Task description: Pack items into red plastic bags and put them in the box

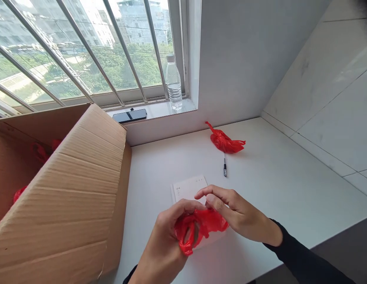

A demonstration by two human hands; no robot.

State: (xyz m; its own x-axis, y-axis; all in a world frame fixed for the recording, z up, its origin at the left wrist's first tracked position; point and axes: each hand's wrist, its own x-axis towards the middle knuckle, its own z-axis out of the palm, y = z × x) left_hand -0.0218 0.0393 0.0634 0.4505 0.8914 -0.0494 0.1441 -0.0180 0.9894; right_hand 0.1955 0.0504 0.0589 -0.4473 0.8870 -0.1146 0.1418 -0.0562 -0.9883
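Note:
Both of my hands hold a crumpled red plastic bag (198, 228) low over the white table (289, 189). My left hand (165, 240) is closed around the bag's left side, with a loop of the plastic over its fingers. My right hand (233, 215) pinches the bag's right part, index finger stretched out above it. Under the hands lies a white paper pad (189, 187). Beyond it lie a black pen (225, 167) and a second red bag (226, 142), knotted shut.
A large open cardboard box (67, 197) stands at the left with more red bags (38, 152) inside. On the window sill rest a black phone (129, 115) and a clear water bottle (174, 83). A tiled wall (328, 90) rises to the right.

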